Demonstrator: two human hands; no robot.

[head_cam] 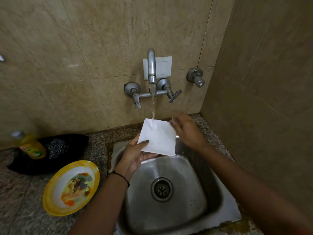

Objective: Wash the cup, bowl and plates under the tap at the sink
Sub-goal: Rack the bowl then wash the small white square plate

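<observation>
The left hand's (135,156) grip was closed on the near left corner of a white square plate (159,138), thumb laid across the top face and the fingers curled beneath. A thin black band (121,176) circled that wrist. The plate was held tilted above the back edge of a steel sink (186,209), its far side raised toward the wall. The right hand (188,131) was at the plate's far right corner, its grip open with the fingers spread and fairly straight; it was blurred, so whether it touched the plate could not be told. A stream of water (153,107) ran from the curved metal tap (151,67) on the wall and struck the plate near its far edge. Below the plate, the sink's round drain (162,189) lay in the middle of the basin. On the speckled stone tabletop (20,209) left of the sink sat a yellow-rimmed plate (71,188) with a coloured picture in its centre. Further back on the left, a yellow bottle (30,145) stood against a black bag (71,150), and a steel scrubber (57,148) rested on the bag. A white switch plate (163,67) was set in the beige tiled wall behind the tap, with a separate metal valve (196,78) to its right.
</observation>
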